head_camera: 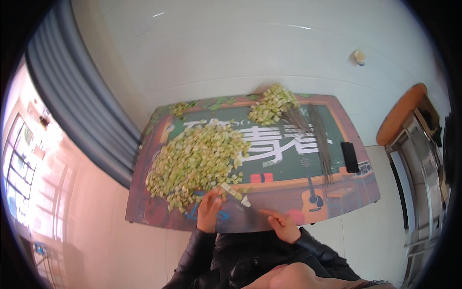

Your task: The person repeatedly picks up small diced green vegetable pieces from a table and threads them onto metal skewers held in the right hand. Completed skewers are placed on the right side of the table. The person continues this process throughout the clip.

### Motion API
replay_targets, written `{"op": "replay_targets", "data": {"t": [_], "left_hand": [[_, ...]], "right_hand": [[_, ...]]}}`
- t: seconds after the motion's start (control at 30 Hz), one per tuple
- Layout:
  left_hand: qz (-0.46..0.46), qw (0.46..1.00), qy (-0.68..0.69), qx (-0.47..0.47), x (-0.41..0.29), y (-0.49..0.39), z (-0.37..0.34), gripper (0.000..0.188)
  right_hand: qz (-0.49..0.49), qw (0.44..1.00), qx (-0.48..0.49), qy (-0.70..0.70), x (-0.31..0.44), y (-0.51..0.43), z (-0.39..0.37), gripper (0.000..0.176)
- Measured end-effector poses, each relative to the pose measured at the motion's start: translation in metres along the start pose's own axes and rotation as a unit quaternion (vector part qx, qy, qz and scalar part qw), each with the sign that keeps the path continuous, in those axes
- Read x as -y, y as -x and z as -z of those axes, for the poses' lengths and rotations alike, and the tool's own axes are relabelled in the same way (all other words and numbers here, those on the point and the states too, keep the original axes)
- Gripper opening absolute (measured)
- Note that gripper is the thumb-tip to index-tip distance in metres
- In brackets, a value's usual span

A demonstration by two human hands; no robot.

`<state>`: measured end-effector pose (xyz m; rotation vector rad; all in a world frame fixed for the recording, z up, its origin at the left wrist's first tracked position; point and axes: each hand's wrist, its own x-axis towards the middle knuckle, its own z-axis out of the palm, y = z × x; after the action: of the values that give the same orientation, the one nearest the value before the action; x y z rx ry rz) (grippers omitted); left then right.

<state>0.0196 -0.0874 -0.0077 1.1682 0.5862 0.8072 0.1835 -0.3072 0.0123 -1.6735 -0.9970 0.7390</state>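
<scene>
My right hand (pixel 285 225) holds a thin stick near the front edge of the table. Along it, pale green and white pieces (pixel 234 193) sit in a row slanting up to the left. My left hand (pixel 210 209) is by the upper end of this row, fingers bent close together; whether they pinch a piece is too blurred to tell. Just beyond it spreads a large heap of pale green diced chunks (pixel 196 159), probably vegetable. A second cluster of chunks (pixel 274 103) lies at the far edge, with thin dark sticks (pixel 297 119) running out of it.
A bundle of thin sticks (pixel 320 144) lies on the right part of the printed tabletop (pixel 252 220). Right of it is a black phone (pixel 349 157). A grey curtain (pixel 86 90) hangs at left. A round brown board (pixel 402 113) and metal-framed furniture (pixel 415 173) stand at right.
</scene>
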Motion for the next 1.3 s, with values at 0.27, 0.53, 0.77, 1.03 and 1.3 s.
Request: {"op": "replay_targets", "data": {"t": [0.27, 0.53, 0.77, 1.03, 1.3], "left_hand": [[-0.272, 0.863, -0.412, -0.106, 0.027, 0.034, 0.003, 0.041], [-0.232, 0.836, -0.486, -0.110, 0.028, 0.032, -0.002, 0.034], [-0.243, 0.815, -0.519, -0.087, 0.024, 0.033, -0.006, 0.030], [-0.256, 0.815, -0.511, -0.094, 0.019, 0.034, -0.001, 0.029], [-0.262, 0.817, -0.506, -0.090, 0.018, 0.036, 0.001, 0.028]], "right_hand": [[0.165, 0.921, -0.192, 0.296, -0.033, -0.152, 0.126, 0.012], [0.280, 0.784, -0.280, 0.479, -0.049, -0.281, 0.173, 0.013], [-0.058, 0.728, -0.394, 0.559, -0.112, -0.263, 0.274, 0.021], [-0.171, 0.774, -0.262, 0.551, -0.196, -0.254, 0.335, 0.024], [-0.151, 0.769, -0.293, 0.548, -0.197, -0.254, 0.353, 0.020]]}}
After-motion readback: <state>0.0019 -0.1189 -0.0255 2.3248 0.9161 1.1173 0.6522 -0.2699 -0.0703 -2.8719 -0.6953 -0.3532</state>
